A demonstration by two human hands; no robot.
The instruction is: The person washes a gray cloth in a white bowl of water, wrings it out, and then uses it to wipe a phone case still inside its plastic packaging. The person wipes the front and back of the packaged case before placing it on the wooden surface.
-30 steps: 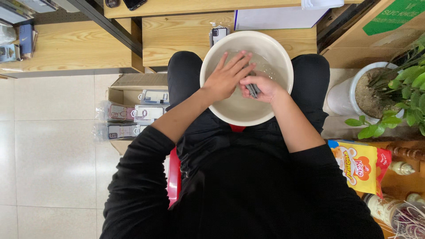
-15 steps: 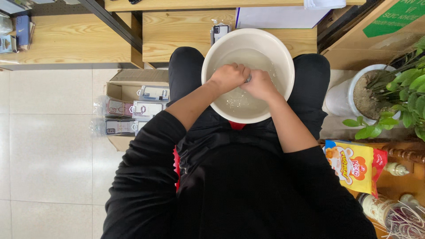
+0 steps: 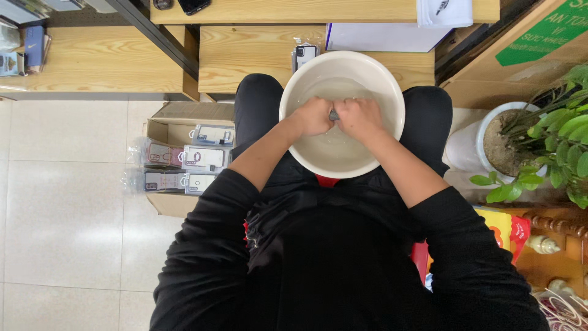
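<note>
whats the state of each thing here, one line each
left hand: closed in a grip on a small dark item
right hand: closed on the same item
small dark item: pinched between both hands
basin: on lap, holds water
cardboard box: open, packets inside

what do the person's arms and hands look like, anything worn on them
Both arms wear black long sleeves pushed up toward the elbows, leaving the forearms bare. The left hand and right hand are bare: no gloves, and no watch or rings that I can make out.
</note>
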